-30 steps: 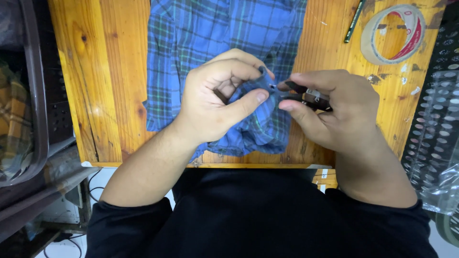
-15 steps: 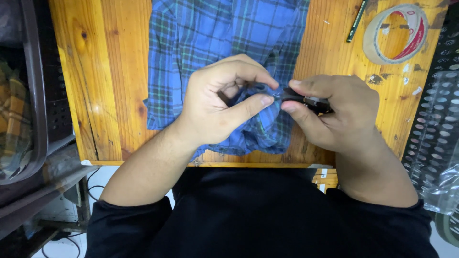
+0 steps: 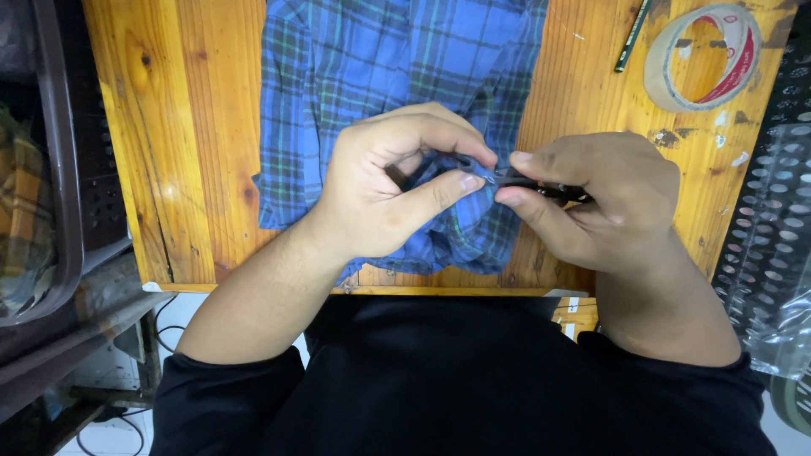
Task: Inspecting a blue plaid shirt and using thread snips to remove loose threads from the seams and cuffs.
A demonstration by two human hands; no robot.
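Observation:
A blue plaid shirt (image 3: 380, 76) lies spread on a wooden table (image 3: 177, 169). My left hand (image 3: 389, 190) pinches a fold of the shirt's cloth between thumb and fingers over its lower part. My right hand (image 3: 600, 203) grips a small dark tool with a thin metal tip (image 3: 541, 184), maybe snips or a seam ripper. The tip meets the pinched cloth between my two hands. Most of the tool is hidden inside my right fist.
A roll of clear tape (image 3: 701, 55) and a dark pen (image 3: 632, 34) lie at the table's far right. A dark plastic basket (image 3: 59, 169) with plaid cloth stands on the left. A perforated dark crate (image 3: 773, 194) stands on the right. The table's front edge runs just below my hands.
My hands stay together over the shirt. The left fingers have shifted their pinch a little, and the tool's tip sits closer against the cloth.

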